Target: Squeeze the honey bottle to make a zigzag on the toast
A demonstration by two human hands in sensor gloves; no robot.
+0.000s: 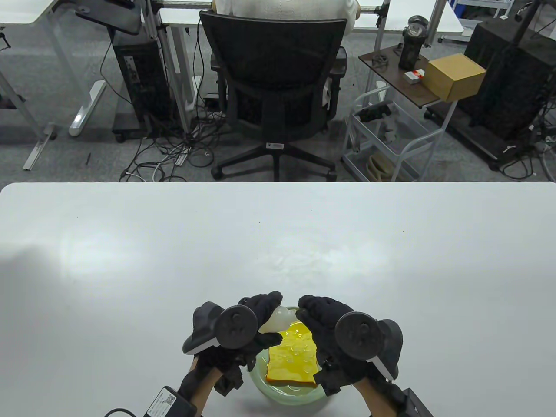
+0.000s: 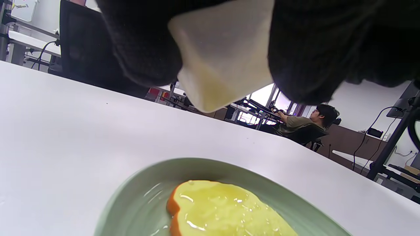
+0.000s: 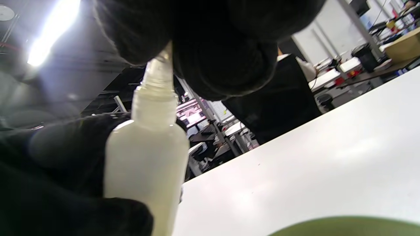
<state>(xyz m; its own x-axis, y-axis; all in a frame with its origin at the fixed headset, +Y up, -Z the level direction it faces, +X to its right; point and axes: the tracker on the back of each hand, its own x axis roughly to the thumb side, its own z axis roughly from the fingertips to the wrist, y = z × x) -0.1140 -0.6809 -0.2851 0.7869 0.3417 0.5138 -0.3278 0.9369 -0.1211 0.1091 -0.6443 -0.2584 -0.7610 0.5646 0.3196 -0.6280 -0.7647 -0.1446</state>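
A white squeeze honey bottle [image 1: 278,320] hangs over the far side of a green plate [image 1: 292,397], and my left hand [image 1: 266,318] grips its body. The bottle [image 2: 223,55] fills the top of the left wrist view between gloved fingers [image 2: 144,49]. My right hand [image 1: 309,311] meets it from the right. In the right wrist view its fingers [image 3: 216,62] curl round the tip of the bottle's nozzle [image 3: 160,70]. A slice of toast [image 1: 292,357] lies on the plate, glossy with yellow honey [image 2: 226,209]. The nozzle opening is hidden.
The plate sits near the front edge of a white table [image 1: 278,243]. Beyond the far edge stand a black office chair [image 1: 273,78] with a seated person, a wire cart [image 1: 386,143] and desks. A cable box [image 1: 167,402] lies by my left wrist.
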